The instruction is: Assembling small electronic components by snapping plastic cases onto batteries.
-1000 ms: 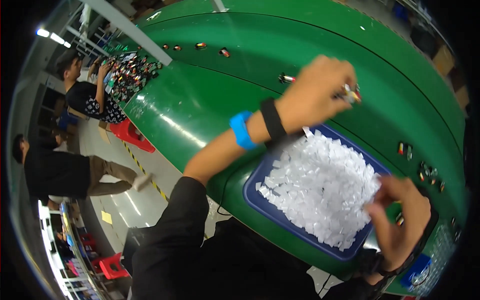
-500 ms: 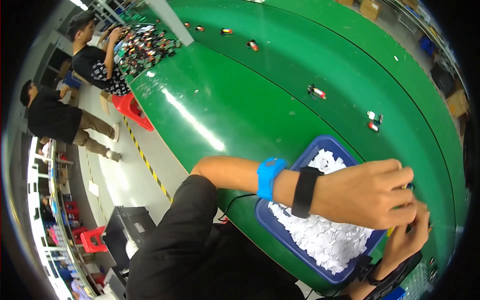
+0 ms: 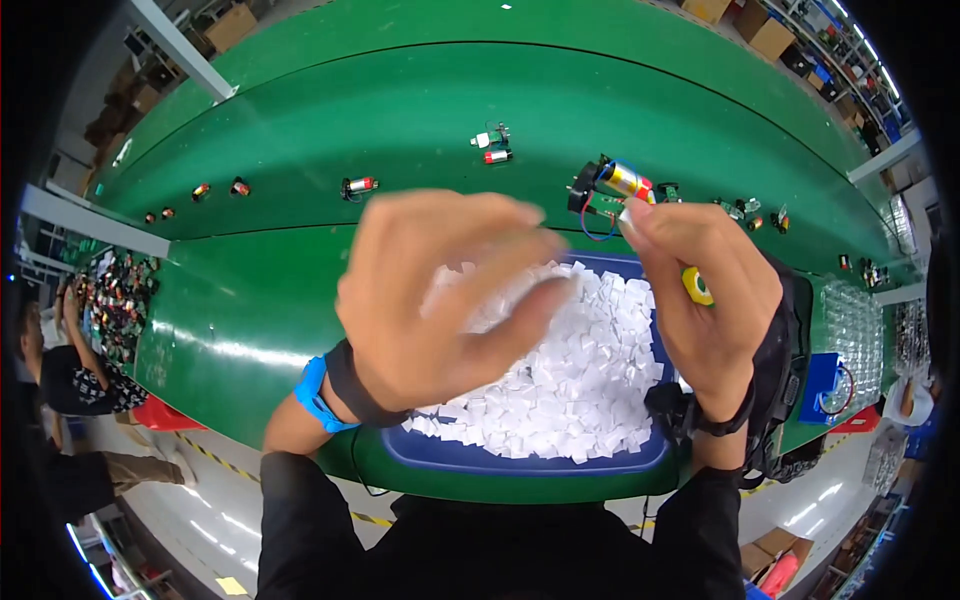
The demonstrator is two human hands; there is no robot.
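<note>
A green worktop [image 3: 260, 270] carries a blue tray [image 3: 520, 465] — and scattered electronic parts [image 3: 360, 187].

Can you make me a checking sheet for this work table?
Surface: green worktop, shiny.
Things at hand: small wired part; white pieces in a blue tray.
Clutter: loose parts beyond the tray, parts heap at left.
Hands: right hand pinches the wired part; left hand blurred above the tray, fingers apart, nothing seen in it.
Cables: thin black cable at the near edge.
Surroundings: co-worker beside the heap; striped floor tape.
</note>
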